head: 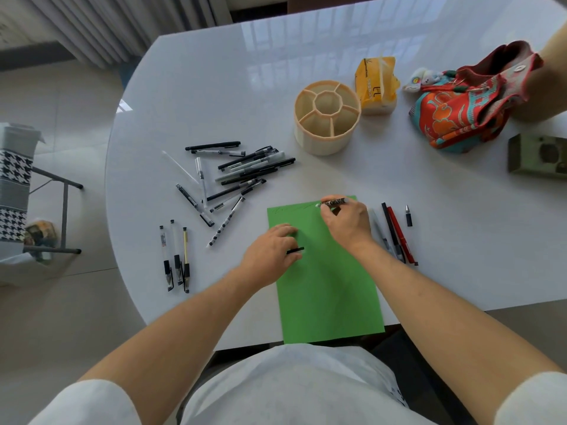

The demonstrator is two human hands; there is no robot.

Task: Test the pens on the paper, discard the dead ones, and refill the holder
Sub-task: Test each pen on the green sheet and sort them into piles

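1. Overhead, from the head camera, a green sheet of paper [328, 280] lies on the white worktop [190, 111] in front of the person, its near edge reaching the worktop's edge.
2. Right hand [346, 222] is clamped on a patterned pen [334, 201], whose tip touches the paper's far edge beside faint scribbles.
3. Left hand [270, 256] presses flat on the paper's left side, fingers closed around a black pen cap [296, 250].
4. Left of the paper lies a loose heap of pens [236, 173]; nearer the worktop's edge, three pens [176, 259] lie side by side, well apart from the heap.
5. Right of the paper, just beside the right wrist, lie a black pen [390, 228], a red pen [402, 237] and a short separate cap [408, 216].
6. Beyond the paper stands the beige compartmented pen holder [326, 121], with no pens inside; a yellow tissue pack [376, 84] sits just beside it, and a colourful fabric bag [466, 99] farther right.
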